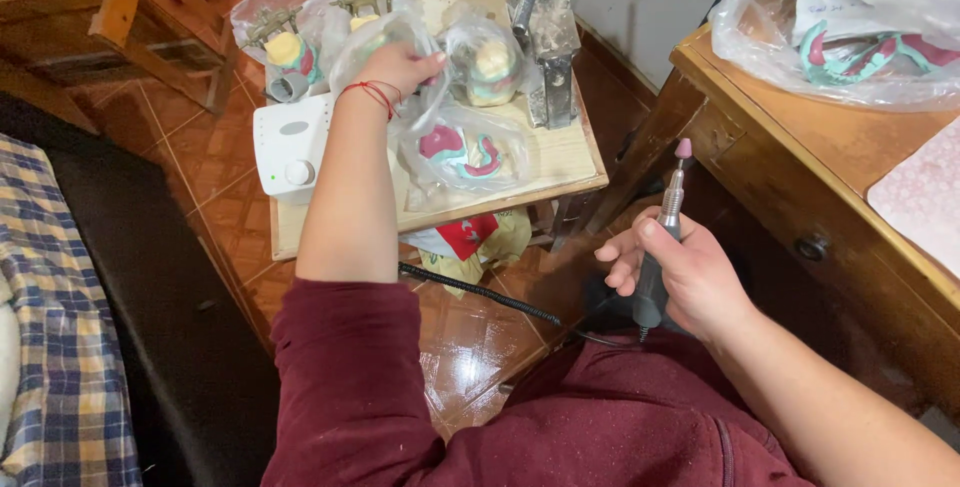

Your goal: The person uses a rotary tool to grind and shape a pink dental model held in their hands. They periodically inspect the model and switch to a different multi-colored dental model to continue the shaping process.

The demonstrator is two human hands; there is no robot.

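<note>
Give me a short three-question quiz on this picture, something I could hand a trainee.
1. True or false: the right hand holds a rotary handpiece with its pink tip pointing up.
2. What is the left hand touching? A. the white control box B. a clear plastic bag on the small table C. the bag on the desk
3. Fill in: around the left wrist is a ___ string.

Key
1. True.
2. B. The hand rests on a bag among several bagged dental models.
3. Red.
</note>
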